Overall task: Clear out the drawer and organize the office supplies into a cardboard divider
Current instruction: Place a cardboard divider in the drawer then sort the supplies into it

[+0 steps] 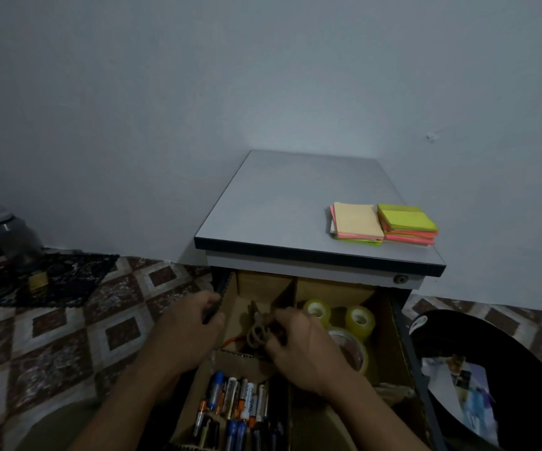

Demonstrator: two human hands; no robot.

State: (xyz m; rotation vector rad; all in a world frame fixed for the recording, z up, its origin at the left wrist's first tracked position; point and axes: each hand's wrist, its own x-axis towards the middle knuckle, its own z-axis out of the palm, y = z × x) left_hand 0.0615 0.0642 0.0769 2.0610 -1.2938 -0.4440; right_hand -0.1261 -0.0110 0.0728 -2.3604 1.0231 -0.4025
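Grey cabinet top (279,206), sticky notes (357,222); patterned floor (100,320)

We've got a bare grey wall (263,76) beyond the grip, a grey-topped cabinet (279,206) just behind it, patterned brown floor (67,336) left, a black bin (504,346) right, all dimly lit.

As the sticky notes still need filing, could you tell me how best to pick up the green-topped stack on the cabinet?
Come from above and pinch the green-topped stack across its near and far edges. It lies flat on the cabinet top with the cream-topped stack close beside its left side, and its pads sit offset, so grip the full height.
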